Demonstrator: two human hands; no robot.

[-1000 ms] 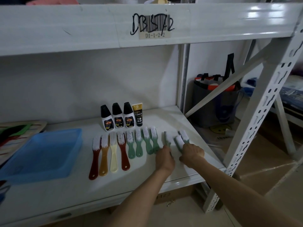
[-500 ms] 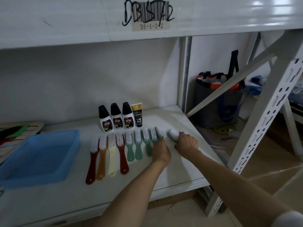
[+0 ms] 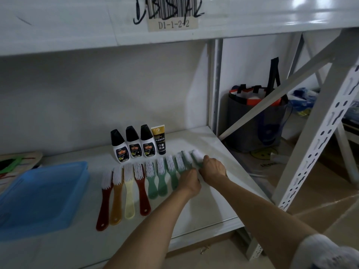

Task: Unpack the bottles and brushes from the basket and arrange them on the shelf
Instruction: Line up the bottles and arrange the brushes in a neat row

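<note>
Three white bottles with black caps (image 3: 134, 145) and a black tube (image 3: 159, 139) stand at the back of the white shelf (image 3: 213, 195). In front lies a row of brushes: several long-handled ones in dark red, amber and cream (image 3: 116, 199), then several green ones (image 3: 161, 178). My left hand (image 3: 189, 180) rests on the handle of a green brush (image 3: 185, 159) near the row's right end. My right hand (image 3: 212, 167) grips the handle of the last green brush (image 3: 196, 155). The blue basket (image 3: 38, 193) sits at the left, with nothing visible inside.
The upper shelf's front edge (image 3: 174, 20) with a barcode label hangs overhead. A perforated upright (image 3: 318, 136) and a diagonal brace (image 3: 281, 90) stand at the right. A dark bag (image 3: 254, 125) sits on the floor behind. A flat patterned board (image 3: 17, 162) lies at far left.
Both hands slid the two rightmost green brushes back and leftwards, closing them up against the row. The view has tilted down slightly.
</note>
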